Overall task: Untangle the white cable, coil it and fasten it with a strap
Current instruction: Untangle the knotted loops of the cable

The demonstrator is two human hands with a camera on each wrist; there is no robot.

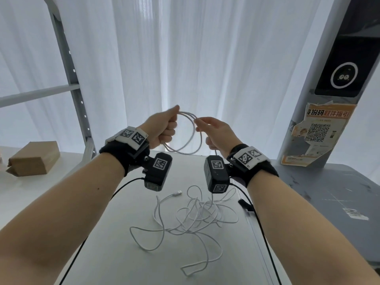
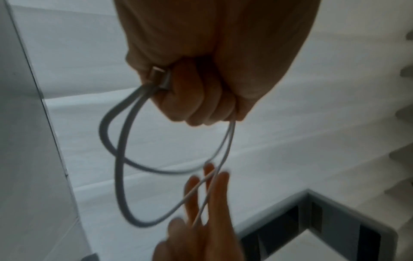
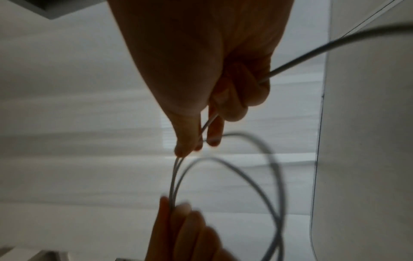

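Filling the lower middle of the head view, the pale worktop [image 1: 115, 233] is carrying the loose tangle of the white cable [image 1: 186, 218], its plug end [image 1: 177, 192] lying at the tangle's upper left. Above it, at mid-frame, the left hand [image 1: 161, 128] is gripping a few finished loops in a closed fist, with a connector [image 2: 159, 77] poking out beside the curled fingers. Just to its right, the right hand [image 1: 216, 133] is pinching the strand between thumb and fingertips. A brown cardboard box [image 1: 34, 158] is sitting at the left edge.
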